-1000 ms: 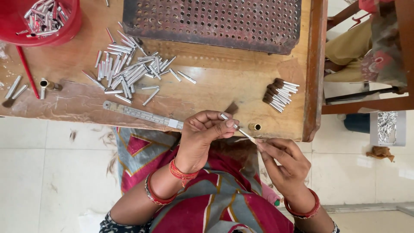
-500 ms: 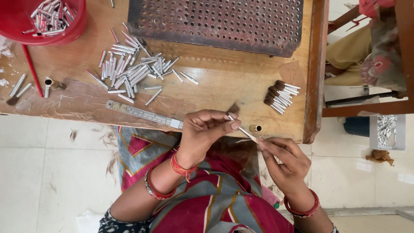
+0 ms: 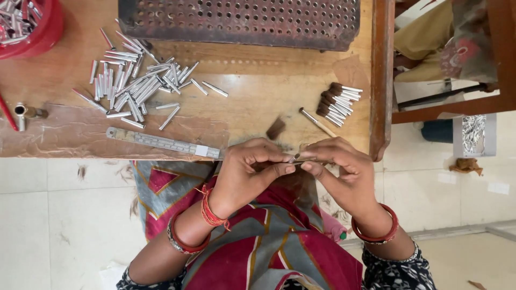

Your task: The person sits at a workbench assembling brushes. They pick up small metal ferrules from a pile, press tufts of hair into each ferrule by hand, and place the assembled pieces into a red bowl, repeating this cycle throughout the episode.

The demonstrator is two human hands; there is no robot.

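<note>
My left hand (image 3: 250, 173) and my right hand (image 3: 338, 171) meet at the near edge of the wooden table (image 3: 252, 88). Their fingertips pinch a thin stick-like piece (image 3: 301, 158) between them; most of it is hidden by the fingers. A single finished brush tip (image 3: 316, 122) with a pale handle lies on the table just beyond my right hand. A small tuft of brown hair (image 3: 276, 129) lies beyond my left hand.
A pile of several silver metal tubes (image 3: 137, 86) lies at the table's left. A metal ruler (image 3: 164, 143) lies along the near edge. A bundle of filled tubes (image 3: 337, 104) sits at right. A perforated metal tray (image 3: 239, 21) and red bowl (image 3: 32, 27) stand behind.
My right hand rose from my lap to the table edge and met my left hand. A finished brush tip now lies on the table.
</note>
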